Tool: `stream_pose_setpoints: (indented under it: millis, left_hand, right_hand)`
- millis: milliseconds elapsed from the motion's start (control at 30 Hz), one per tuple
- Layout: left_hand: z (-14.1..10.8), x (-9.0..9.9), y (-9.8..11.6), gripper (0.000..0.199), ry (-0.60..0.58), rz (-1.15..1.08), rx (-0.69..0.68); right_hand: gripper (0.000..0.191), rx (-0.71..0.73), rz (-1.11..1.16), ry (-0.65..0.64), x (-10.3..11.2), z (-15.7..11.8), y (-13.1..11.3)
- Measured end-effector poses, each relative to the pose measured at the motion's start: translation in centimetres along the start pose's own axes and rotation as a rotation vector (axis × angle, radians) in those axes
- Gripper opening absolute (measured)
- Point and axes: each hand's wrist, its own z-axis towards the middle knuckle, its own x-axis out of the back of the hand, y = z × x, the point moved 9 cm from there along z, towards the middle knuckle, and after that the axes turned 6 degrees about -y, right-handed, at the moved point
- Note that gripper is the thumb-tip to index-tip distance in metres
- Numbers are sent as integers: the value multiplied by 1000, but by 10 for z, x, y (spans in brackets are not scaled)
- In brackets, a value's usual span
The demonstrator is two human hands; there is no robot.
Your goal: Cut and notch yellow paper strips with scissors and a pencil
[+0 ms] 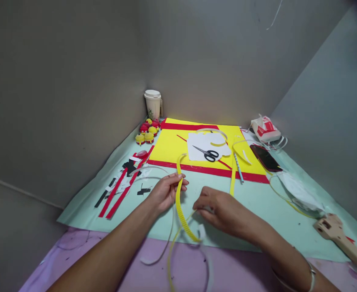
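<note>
My left hand (pixel 167 192) pinches a yellow fringed strip (pixel 178 202) near its upper part; the strip curves down toward the table's front. To its right, my right hand (pixel 213 207) is closed with thumb and fingertips on a thin yellow strip (pixel 174 243) that trails down in a curve. Pale curled strips (pixel 154 261) hang near the front edge, below my hands. Beyond my hands, black-handled scissors (pixel 207 154) rest on white paper (pixel 196 140), on top of yellow sheets (pixel 166 146) with red borders.
Red strips (pixel 117 198) and black scraps lie at left, near small red and yellow round pieces (pixel 149 138) and a lidded cup (pixel 152 103). At right are a phone (pixel 266 158), a white mask (pixel 300 192), a glue gun (pixel 333 231) and a red-white package (pixel 265 129).
</note>
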Motion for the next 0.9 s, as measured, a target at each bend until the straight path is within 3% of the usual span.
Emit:
stream_pose_setpoints:
  millis: [67, 167, 267, 467, 733, 900]
  left_hand:
    - [0, -2, 0, 7, -44, 31, 3]
    - [-2, -7, -2, 8, -111, 92, 30]
    - [-4, -11, -4, 13, -140, 189, 44]
    - [-9, -25, -7, 16, -196, 361, 24]
    - [-16, -35, -21, 13, -217, 389, 93]
    - [-18, -40, -32, 26, -239, 363, 98]
  right_hand:
    - [23, -52, -67, 176, 23, -1, 18]
    - [23, -163, -30, 552, 57, -9, 52]
    - [20, -221, 188, 779, 64, -14, 83]
    - [31, -260, 502, 816, 40, -4, 108]
    - [37, -294, 820, 728, 13, 7, 114]
    - [45, -295, 967, 684, 5, 11, 111]
